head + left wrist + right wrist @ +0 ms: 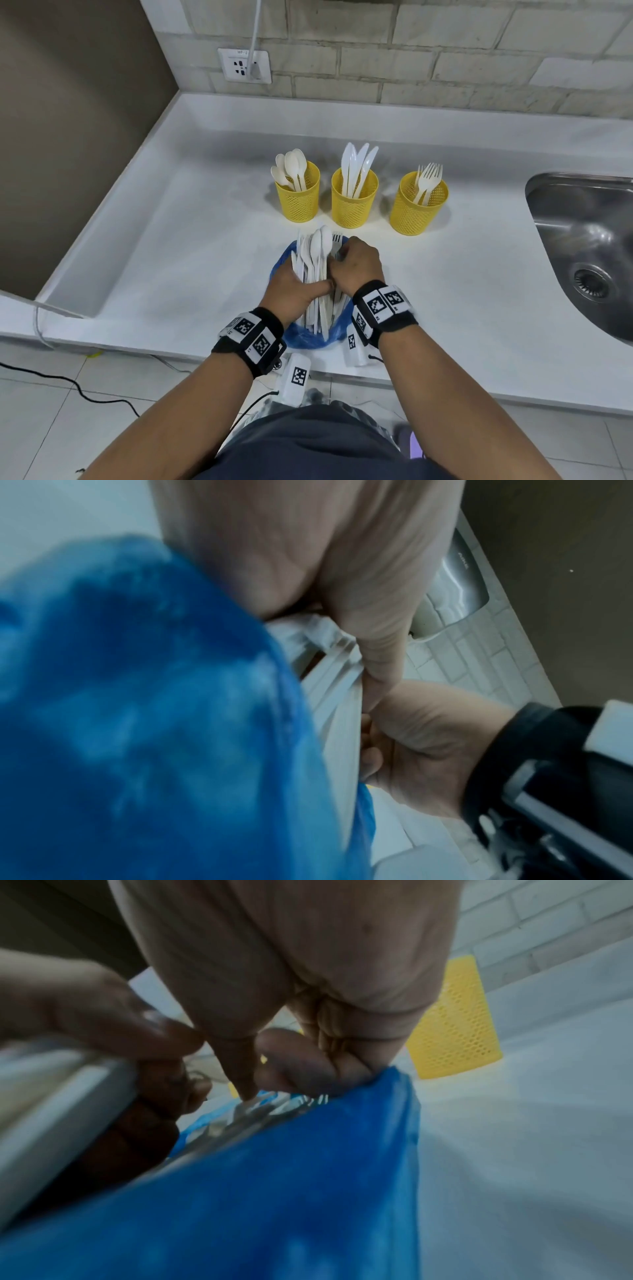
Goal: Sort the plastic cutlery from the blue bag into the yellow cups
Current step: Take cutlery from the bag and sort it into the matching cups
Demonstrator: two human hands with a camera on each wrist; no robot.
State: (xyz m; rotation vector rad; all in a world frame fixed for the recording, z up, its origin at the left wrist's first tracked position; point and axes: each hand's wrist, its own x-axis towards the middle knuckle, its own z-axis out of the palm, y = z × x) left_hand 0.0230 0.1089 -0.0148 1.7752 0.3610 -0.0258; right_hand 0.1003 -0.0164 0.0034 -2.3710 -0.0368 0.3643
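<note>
Blue bag [337, 330] lies on the white worktop [171, 246] near its front edge, its mouth open and a bundle of white cutlery [317, 274] sticking out of it toward the cups. Spoon bowls and fork tines show at the far end of the bundle. The left hand [291, 291] is wrapped round the bundle from the left, thumb across the handles. The right hand [356, 267] is curled at the bundle's right side, its fingertips pinching among the fork ends; which piece it holds cannot be told. In the right wrist view its fingers [291, 1066] press against the bag's rim.

Beyond the bag stand three yellow mesh cups in a row, apart from one another: the left cup [299, 198] holds spoons, the middle cup [352, 202] knives, the right cup [416, 209] forks. A steel sink [589, 246] is set into the worktop at the right.
</note>
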